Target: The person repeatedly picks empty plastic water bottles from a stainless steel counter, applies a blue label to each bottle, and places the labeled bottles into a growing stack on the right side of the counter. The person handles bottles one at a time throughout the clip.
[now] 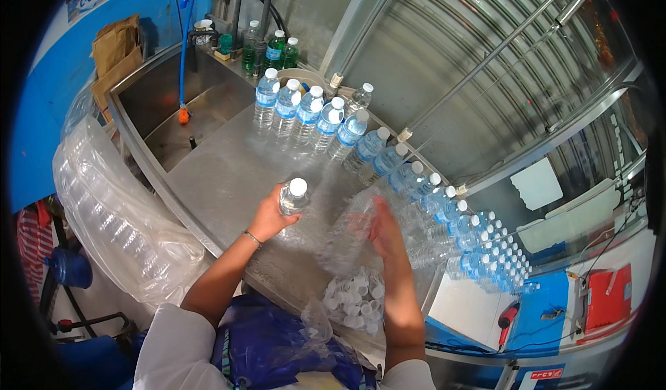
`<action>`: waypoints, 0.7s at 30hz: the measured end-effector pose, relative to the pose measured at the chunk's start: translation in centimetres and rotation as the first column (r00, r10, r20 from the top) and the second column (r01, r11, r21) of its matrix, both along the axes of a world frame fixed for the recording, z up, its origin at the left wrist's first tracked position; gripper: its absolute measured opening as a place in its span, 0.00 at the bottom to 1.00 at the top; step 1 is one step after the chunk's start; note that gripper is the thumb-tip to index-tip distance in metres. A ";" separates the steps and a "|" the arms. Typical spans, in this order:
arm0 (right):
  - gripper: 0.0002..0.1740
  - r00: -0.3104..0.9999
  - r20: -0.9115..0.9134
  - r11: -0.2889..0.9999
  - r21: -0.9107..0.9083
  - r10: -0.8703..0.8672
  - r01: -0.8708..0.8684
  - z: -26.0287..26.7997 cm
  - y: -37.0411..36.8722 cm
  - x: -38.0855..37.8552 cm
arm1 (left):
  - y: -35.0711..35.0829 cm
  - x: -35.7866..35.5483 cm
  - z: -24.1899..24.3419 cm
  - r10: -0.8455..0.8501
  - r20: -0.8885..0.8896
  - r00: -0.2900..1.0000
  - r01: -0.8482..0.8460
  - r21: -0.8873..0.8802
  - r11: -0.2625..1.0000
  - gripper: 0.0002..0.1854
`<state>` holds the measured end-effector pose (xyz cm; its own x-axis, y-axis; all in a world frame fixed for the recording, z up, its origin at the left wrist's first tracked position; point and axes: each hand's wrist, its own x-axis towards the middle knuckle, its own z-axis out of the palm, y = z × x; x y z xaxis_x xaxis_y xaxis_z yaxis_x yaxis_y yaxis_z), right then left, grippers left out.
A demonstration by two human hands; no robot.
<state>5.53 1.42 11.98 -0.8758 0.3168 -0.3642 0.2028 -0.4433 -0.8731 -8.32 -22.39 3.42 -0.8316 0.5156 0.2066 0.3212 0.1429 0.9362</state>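
Note:
My left hand (pixel 269 215) is wrapped around a clear plastic bottle (pixel 294 196) with a white screw cap, held above the steel counter (pixel 208 171). My right hand (pixel 382 228) grips another clear plastic bottle (pixel 343 234), tilted and blurred by motion; whether it has a cap cannot be made out. Below that bottle, a clear bag of loose white caps (pixel 355 301) rests at the counter's front edge. Behind both hands stands a row of capped water bottles (pixel 309 111) with blue labels. Unlabelled clear bottles (pixel 429 254) lie right of my right hand.
A steel sink basin (pixel 151 114) with a blue hose (pixel 183 67) is at left. Green-liquid bottles (pixel 274 51) stand behind it. A large clear plastic bag (pixel 114 208) hangs beside the counter. Several labelled bottles (pixel 489 267) and a red heat gun (pixel 507 319) are at right.

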 end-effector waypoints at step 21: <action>0.44 0.797 -0.596 -0.410 0.754 -0.099 0.513 -1.4 -2.2 2.7 | 0.8 3.2 -2.2 -0.009 -0.101 0.995 0.014 0.047 0.999 0.42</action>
